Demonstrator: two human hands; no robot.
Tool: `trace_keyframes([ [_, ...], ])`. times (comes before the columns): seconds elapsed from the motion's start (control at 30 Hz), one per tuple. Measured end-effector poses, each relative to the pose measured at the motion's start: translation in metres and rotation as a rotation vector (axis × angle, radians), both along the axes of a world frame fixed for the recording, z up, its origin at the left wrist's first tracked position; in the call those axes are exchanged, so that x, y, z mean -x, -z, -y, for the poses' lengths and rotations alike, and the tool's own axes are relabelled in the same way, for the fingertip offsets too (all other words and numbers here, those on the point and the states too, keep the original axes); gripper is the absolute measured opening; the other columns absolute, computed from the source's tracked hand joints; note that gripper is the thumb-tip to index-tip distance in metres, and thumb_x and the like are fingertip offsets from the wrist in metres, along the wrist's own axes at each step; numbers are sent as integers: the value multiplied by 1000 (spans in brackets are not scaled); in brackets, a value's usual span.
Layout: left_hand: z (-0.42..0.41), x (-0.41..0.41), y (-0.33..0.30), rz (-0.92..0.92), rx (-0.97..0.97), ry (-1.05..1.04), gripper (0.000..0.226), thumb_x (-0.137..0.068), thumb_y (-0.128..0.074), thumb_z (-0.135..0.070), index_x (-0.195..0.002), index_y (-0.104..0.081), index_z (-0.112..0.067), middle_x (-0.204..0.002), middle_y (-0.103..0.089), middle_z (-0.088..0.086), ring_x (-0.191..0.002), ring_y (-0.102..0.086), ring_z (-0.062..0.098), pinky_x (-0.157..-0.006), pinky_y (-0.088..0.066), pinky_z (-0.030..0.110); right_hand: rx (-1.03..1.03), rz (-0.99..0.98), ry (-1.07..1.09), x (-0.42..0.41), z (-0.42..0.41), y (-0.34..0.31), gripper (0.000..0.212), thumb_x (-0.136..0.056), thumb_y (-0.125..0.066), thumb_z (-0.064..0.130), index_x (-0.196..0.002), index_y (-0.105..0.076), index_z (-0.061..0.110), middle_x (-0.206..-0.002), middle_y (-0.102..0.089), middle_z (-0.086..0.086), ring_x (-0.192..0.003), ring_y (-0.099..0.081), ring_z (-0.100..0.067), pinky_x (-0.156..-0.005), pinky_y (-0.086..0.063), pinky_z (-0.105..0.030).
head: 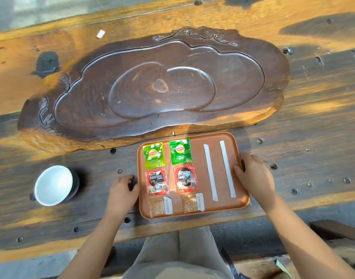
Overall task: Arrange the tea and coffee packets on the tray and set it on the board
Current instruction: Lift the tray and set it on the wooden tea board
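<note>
Tray (216, 202) with packets, near the board (273, 81).
Left hand (123, 191) touches its left edge; right hand (255, 176) grips its right rim.

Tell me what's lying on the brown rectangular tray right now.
The brown rectangular tray holds two green tea packets, two red coffee packets, two small tan sachets and two long white paper sticks. Nothing seems covered.

Tea room: carved wooden tea board (273, 77)

Bright patchy daylight, warm glare streaks across the table (293, 15), soft shadows — wide-angle bending, blurred edges.
</note>
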State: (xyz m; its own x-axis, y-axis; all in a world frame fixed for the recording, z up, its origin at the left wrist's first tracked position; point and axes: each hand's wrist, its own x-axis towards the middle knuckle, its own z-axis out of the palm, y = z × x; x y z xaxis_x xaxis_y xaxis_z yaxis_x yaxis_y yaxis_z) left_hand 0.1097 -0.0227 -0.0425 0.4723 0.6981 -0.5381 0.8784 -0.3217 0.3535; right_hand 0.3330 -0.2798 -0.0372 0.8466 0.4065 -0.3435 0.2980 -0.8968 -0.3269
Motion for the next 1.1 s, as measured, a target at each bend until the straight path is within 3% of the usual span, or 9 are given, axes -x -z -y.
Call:
trace_keyframes([
  [0.13, 6, -9, -3, 54, 155, -68, 22, -88, -56, -20, -106, -62, -9, -94, -63, 5, -82, -58, 18, -59, -40, 23, -43, -65, 51, 1, -6, -6, 14, -78, -56, 2, -92, -57, 6, -73, -50, -5, -70, -52, -28, -56, -35, -28],
  [0.3, 8, -9, -5, 78, 128, -142, 16, -88, -46, -4, -87, -59, -14, -84, -66, 8, -77, -60, 22, -58, -42, 22, -43, -155, 175, -1, -4, -2, 34, -67, -43, -10, -87, -67, 5, -73, -66, -12, -67, -54, -30, -54, -39, -29],
  [0.37, 8, -7, -9, 107, 113, -131, 21, -87, -45, 0, -80, -57, -17, -76, -64, 2, -77, -60, 23, -57, -42, 20, -55, -177, 217, 2, -2, -5, 37, -67, -43, -12, -88, -69, 4, -70, -64, -9, -68, -51, -27, -56, -37, -28],
  [0.47, 5, -1, -18, 157, 111, -135, 23, -87, -45, 2, -85, -58, -18, -73, -60, -7, -70, -57, 12, -53, -35, 15, -77, -184, 251, 10, -2, -13, 38, -68, -44, -13, -88, -70, 6, -67, -60, -5, -69, -52, -26, -59, -34, -26],
  [0.7, -24, 24, -39, 232, 73, -130, 21, -86, -53, -5, -101, -64, -14, -80, -64, 0, -76, -57, 12, -60, -41, 19, -113, -154, 247, 23, -15, -29, 32, -74, -48, -7, -91, -70, 9, -78, -68, -10, -82, -63, -33, -62, -37, -27],
  [0.9, -61, 26, -54, 298, 44, -119, 24, -81, -53, -4, -92, -67, -20, -76, -69, 2, -74, -64, 18, -74, -53, 35, -150, -72, 208, 20, -45, -56, 34, -76, -48, -3, -96, -71, 12, -86, -72, -12, -86, -64, -35, -70, -43, -32],
  [1.1, -101, 3, -71, 400, 72, -136, 25, -74, -55, -7, -87, -69, -23, -78, -70, 1, -73, -62, 19, -73, -49, 33, -231, -51, 209, -7, -86, -73, 28, -84, -47, 3, -93, -72, 14, -91, -71, -13, -94, -60, -35, -73, -38, -30],
])
